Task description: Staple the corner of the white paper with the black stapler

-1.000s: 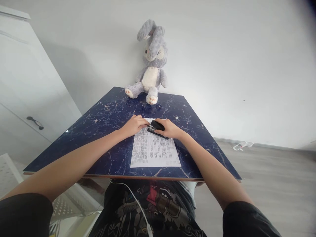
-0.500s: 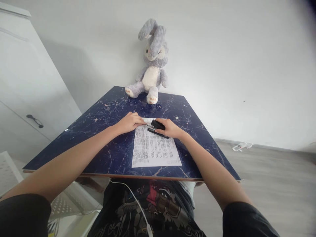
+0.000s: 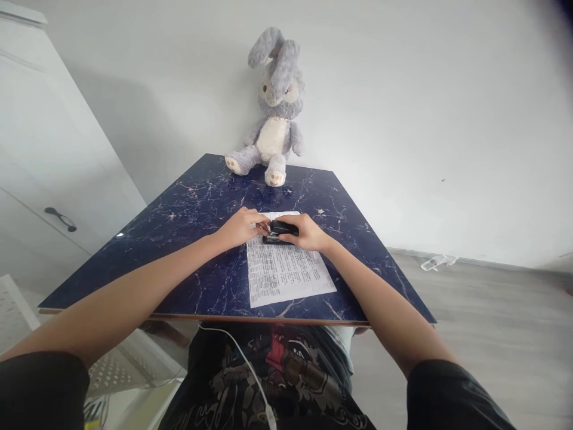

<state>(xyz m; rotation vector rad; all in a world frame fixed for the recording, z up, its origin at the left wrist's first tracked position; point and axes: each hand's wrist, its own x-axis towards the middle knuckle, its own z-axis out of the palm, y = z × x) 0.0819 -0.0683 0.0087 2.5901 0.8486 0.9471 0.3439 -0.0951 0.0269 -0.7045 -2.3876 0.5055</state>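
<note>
A black stapler [image 3: 283,228] lies over the top part of a printed sheet of paper [image 3: 289,276] on the dark blue, marble-patterned table [image 3: 197,280]. My right hand [image 3: 308,232] is closed around the stapler's right part, thumb on the near side and fingers over the top. The stapler's upper arm looks raised a little from its base at the left end. My left hand [image 3: 244,228] is at that left end, its fingers curled and pinched against it. Whatever lies between those fingertips is too small to make out.
A grey plush rabbit [image 3: 274,128] sits at the table's far end against the wall. At left stands a white cabinet [image 3: 58,149] with a dark handle. A white cable [image 3: 244,358] hangs in front of my shirt. Clear plastic [image 3: 439,263] lies on the floor at right.
My left fingers have curled in closer around the stapler's left end. The stapler has turned more level across the sheet, and its parts sit closer together. The paper's near edge has swung right.
</note>
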